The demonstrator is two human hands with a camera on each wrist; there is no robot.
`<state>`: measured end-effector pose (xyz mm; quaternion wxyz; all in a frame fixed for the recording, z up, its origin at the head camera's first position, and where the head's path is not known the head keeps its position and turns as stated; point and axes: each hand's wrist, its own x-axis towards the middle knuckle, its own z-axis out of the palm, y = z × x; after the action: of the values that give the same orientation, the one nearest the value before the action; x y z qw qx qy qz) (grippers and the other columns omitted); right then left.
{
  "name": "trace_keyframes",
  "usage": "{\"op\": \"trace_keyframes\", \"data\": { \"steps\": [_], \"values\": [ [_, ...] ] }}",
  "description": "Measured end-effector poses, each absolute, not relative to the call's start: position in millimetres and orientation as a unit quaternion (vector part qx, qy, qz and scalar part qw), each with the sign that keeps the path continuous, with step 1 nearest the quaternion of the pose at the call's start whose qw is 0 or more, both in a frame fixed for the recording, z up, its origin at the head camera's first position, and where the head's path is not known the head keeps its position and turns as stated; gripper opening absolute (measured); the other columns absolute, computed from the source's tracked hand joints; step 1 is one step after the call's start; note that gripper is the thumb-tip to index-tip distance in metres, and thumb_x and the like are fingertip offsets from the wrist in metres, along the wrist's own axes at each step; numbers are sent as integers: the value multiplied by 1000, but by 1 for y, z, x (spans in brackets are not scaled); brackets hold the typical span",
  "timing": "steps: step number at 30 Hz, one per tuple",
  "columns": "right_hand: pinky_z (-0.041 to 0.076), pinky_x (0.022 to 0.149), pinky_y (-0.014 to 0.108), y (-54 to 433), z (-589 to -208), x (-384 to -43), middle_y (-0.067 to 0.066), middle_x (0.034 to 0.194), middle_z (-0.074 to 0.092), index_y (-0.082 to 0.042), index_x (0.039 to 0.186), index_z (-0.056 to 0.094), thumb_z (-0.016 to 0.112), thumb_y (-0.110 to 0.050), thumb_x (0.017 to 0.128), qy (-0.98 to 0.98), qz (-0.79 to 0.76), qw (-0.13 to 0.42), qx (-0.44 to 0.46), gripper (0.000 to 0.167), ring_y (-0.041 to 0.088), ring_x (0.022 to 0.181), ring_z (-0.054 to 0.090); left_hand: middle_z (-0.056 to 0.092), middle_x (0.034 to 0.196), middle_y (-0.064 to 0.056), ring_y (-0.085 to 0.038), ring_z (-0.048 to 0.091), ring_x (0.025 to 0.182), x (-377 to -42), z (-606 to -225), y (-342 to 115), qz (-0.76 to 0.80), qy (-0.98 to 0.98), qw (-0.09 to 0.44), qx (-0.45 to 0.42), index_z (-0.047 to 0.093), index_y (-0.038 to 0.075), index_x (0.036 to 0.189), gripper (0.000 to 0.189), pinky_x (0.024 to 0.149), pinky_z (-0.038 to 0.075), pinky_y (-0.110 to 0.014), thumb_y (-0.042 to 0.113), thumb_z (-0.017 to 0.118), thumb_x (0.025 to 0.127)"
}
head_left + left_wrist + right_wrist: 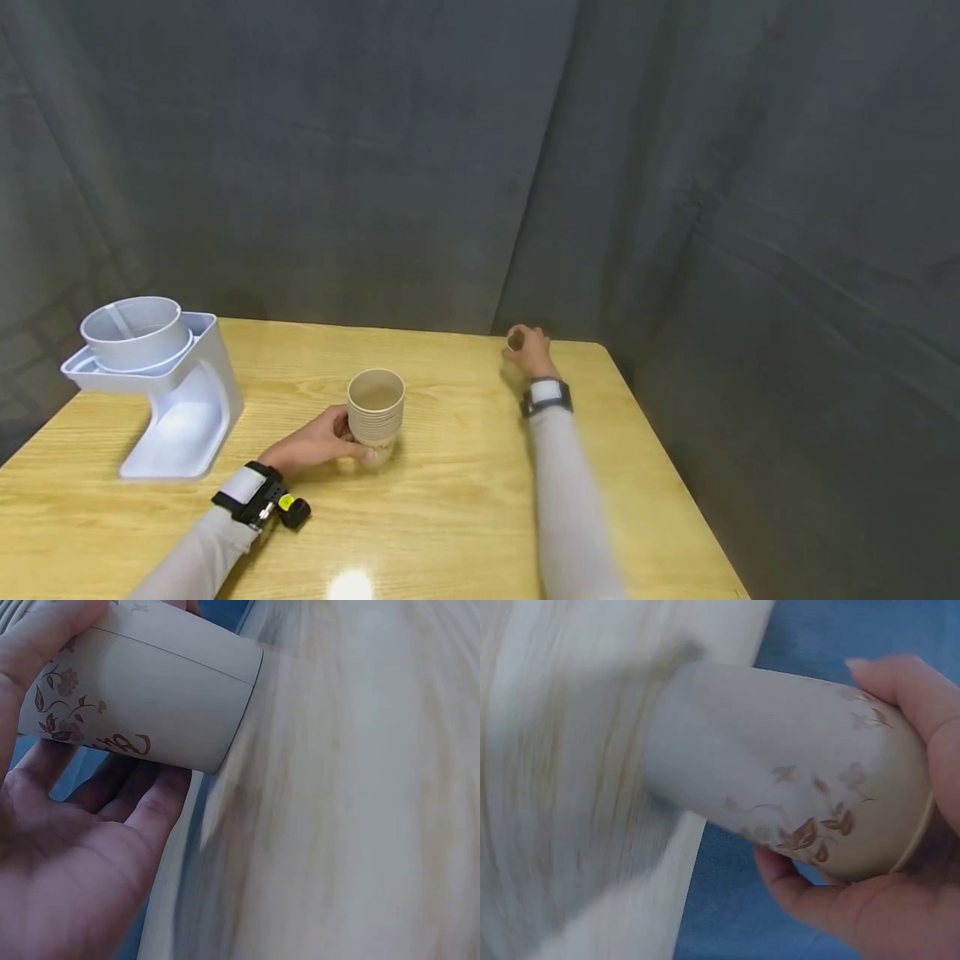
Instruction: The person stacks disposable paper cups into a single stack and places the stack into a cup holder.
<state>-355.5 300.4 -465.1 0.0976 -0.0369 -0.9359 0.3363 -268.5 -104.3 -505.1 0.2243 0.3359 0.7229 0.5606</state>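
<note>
In the head view, a stack of nested beige paper cups (376,417) stands upright near the middle of the wooden table (442,508). My left hand (318,440) grips the stack low down from its left side. The left wrist view shows the lowest cup (165,690), printed with brown flowers, between the thumb and fingers. At the far right of the table, my right hand (534,353) holds a single paper cup (780,772) with the same flower print. Its fingers curl round the cup near the rim, and the cup's base is close to the table; contact is unclear.
A white plastic stand (183,425) with a round open container (138,337) on top is at the left of the table. Dark grey curtains (337,167) hang behind the table and along its right side.
</note>
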Motion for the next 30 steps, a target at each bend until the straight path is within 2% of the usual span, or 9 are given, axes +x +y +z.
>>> {"op": "trace_keyframes", "data": {
  "steps": [4,11,14,17,20,24,30],
  "values": [
    [40,99,53,299,-466,-348,17,123,47,-9,117,60,75,-15,81,-927,362,90,-38,40,38,120,35,52,140,-15,-9,54,123,-272,-504,-104,555,732,218,330,43,11,141,69,97,43,-17,17,78,82],
    [34,104,55,299,-467,-331,15,121,54,-10,117,63,77,-15,79,-928,360,92,-25,41,38,122,37,52,140,-13,-24,50,129,-273,-503,-97,550,737,224,323,44,13,142,69,99,43,-20,20,78,82],
    [32,107,54,300,-466,-327,13,121,56,-12,115,63,78,-14,78,-930,356,96,-9,39,36,122,38,53,139,-12,-28,50,129,-274,-501,-95,551,738,226,319,43,12,141,70,99,43,-21,20,78,81],
    [34,108,51,301,-461,-324,15,122,59,-9,114,63,77,-11,78,-929,357,91,28,39,36,121,44,53,139,-12,-28,50,128,-275,-500,-94,554,737,223,316,44,12,141,70,98,43,-21,21,79,81],
    [38,107,49,302,-452,-318,15,127,59,-6,116,62,77,-9,78,-926,368,64,49,41,34,122,50,53,139,-12,-25,51,128,-275,-501,-93,556,734,224,319,43,12,141,70,98,44,-22,20,78,81],
    [38,109,49,302,-440,-312,13,136,55,-10,123,60,77,-17,82,-913,401,38,57,45,31,129,48,54,138,-11,-19,53,125,-274,-501,-93,551,738,224,319,44,13,140,69,98,43,-22,21,79,81],
    [39,108,48,291,-414,-310,13,133,57,-14,127,60,75,-28,85,-864,482,104,106,46,29,124,52,56,135,-11,-18,55,121,-276,-496,-95,553,735,227,320,46,13,139,66,96,46,-24,20,78,82]
  ]
}}
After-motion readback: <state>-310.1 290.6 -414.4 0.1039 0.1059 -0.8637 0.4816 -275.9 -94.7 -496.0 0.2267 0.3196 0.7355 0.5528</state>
